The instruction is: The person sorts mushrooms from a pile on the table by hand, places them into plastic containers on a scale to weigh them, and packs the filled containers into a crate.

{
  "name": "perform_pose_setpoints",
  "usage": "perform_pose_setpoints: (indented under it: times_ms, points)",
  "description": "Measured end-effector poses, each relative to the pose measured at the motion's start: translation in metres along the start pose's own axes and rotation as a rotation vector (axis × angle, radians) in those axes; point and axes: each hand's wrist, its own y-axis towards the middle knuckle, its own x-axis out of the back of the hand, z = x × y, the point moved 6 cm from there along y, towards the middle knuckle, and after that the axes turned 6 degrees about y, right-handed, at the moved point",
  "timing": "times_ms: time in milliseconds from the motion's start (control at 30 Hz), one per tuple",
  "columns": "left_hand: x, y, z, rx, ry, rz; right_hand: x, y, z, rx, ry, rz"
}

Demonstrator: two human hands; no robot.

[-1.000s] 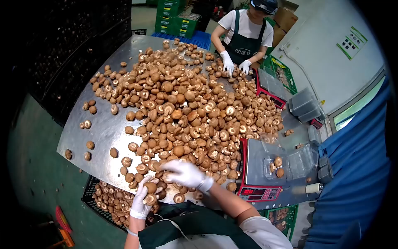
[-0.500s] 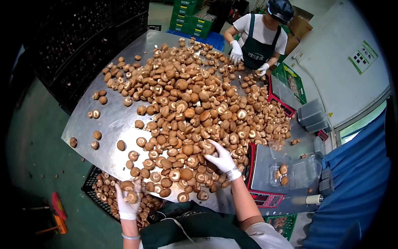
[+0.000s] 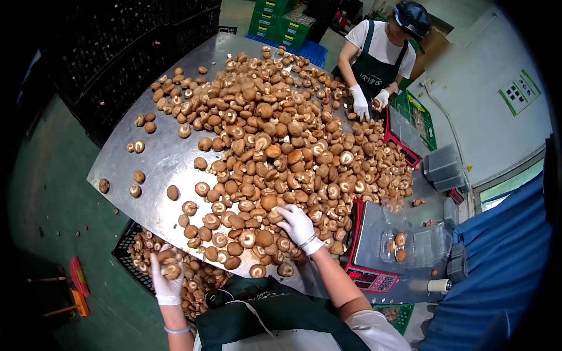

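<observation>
Over the crate at the table's near edge, my gloved left hand (image 3: 167, 282) is closed around a couple of brown mushrooms (image 3: 170, 271). My gloved right hand (image 3: 299, 228) reaches into the near part of the mushroom pile (image 3: 257, 140). Its fingers bend round one mushroom (image 3: 274, 216), and the palm side is hidden. Caps and pale stems lie mixed around it on the metal table (image 3: 158, 213). Below my left hand, the black crate (image 3: 124, 244) holds many more mushrooms.
A red scale (image 3: 374, 279) bears a clear plastic box (image 3: 391, 244) with mushrooms in it. Across the table a co-worker (image 3: 380, 58) in white gloves handles mushrooms by a second scale (image 3: 401, 131). Dark stacked crates (image 3: 117, 70) stand at the left.
My left hand has moved left with its mushrooms, over the crate. My right hand has shifted left and slightly down within the pile. The co-worker's hands have come closer together.
</observation>
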Motion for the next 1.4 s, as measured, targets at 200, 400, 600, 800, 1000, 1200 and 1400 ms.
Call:
perform_pose_setpoints:
  times_ms: [200, 400, 600, 800, 1000, 1200, 1400]
  points:
    - [-0.072, -0.011, 0.046, 0.036, 0.395, 0.364, -0.022, 0.001, -0.023, -0.399, 1.024, 0.145]
    - [-0.115, -0.008, 0.066, 0.026, 0.656, 0.478, -0.056, -0.01, 0.016, -0.519, 1.314, 0.383]
    - [-0.109, 0.003, 0.061, -0.121, 0.921, 0.526, -0.071, -0.004, 0.114, -0.018, 0.788, 0.396]
    - [-0.024, 0.018, -0.016, -0.046, 0.156, 0.239, -0.088, -0.025, 0.186, 0.309, 0.488, 0.651]
    - [-0.052, -0.019, -0.026, -0.347, 0.576, 0.076, -0.112, -0.01, 0.157, -0.126, 1.326, 0.668]
    - [-0.164, -0.035, 0.045, -0.819, 1.292, 0.388, -0.094, -0.002, 0.137, -0.214, 1.764, 0.12]
    - [-0.194, -0.043, 0.055, -0.802, 1.396, 0.647, 0.021, -0.032, 0.057, -0.305, 1.748, -0.281]
